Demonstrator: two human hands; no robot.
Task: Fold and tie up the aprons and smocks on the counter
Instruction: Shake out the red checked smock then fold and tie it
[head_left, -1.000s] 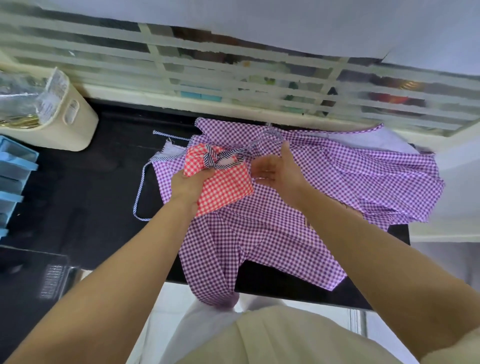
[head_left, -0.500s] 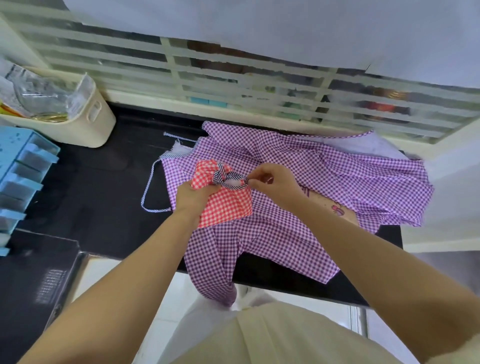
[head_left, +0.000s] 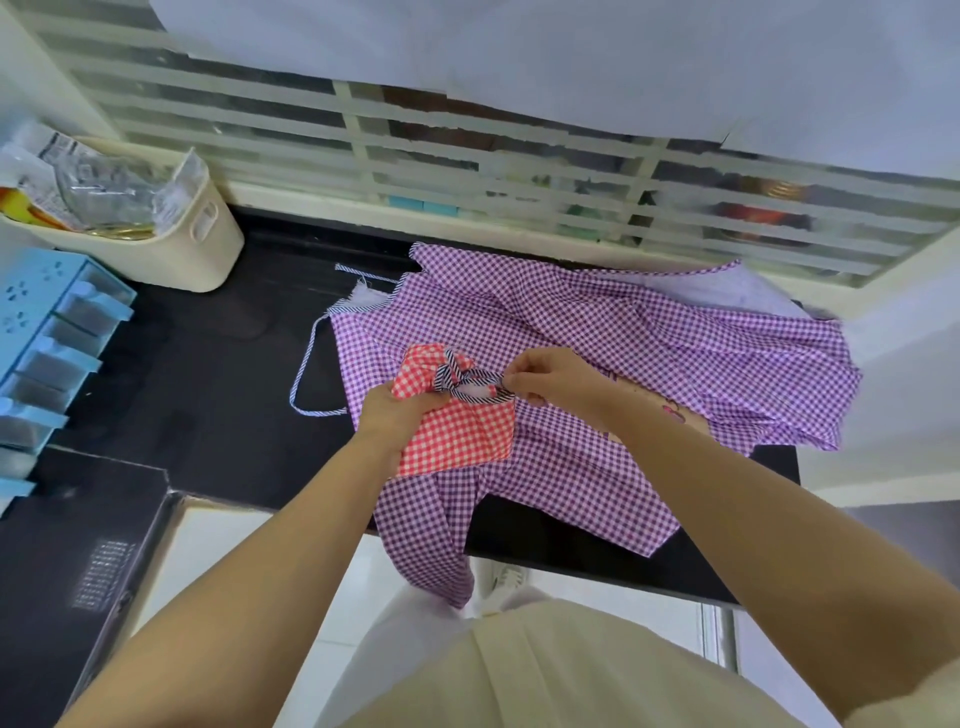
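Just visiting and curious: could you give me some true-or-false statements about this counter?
1. The right hand pinches the striped tie. True.
2. The red checked bundle sits on bare counter. False: the purple checked garment lies under it.
3. The purple checked garment hangs partly over the counter's front edge. True.
4. The cream basket stands right of the purple checked garment. False: it stands to its left, at the back.
5. The left hand is free. False: it grips the red checked bundle.

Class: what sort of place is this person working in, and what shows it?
Probably a home kitchen: a dark counter under a slatted window, with a cream bin of packets and a blue drawer rack at the left.
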